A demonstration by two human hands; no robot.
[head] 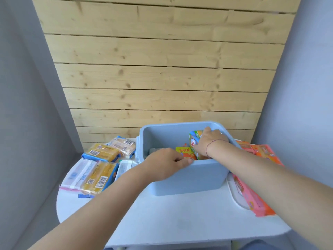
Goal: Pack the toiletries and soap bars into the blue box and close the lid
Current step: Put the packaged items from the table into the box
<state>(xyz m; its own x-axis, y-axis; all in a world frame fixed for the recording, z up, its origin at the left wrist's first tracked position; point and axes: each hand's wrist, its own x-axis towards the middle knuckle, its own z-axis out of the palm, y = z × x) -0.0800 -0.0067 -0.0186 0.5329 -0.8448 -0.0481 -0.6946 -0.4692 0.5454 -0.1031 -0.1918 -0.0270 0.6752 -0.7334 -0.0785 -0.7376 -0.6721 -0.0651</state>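
The open blue box stands on the white table. My left hand grips the box's near rim, fingers curled over the edge. Inside the box, my right hand holds a colourful packet upright against the right wall. An orange-yellow packet lies in the box beside it. Several yellow soap bars and white packs lie left of the box. Pink-orange packs lie to its right.
A white lid-like panel lies under the pink packs at the right. A wooden plank wall rises behind the table, with grey walls on both sides. More soap bars sit at the back left.
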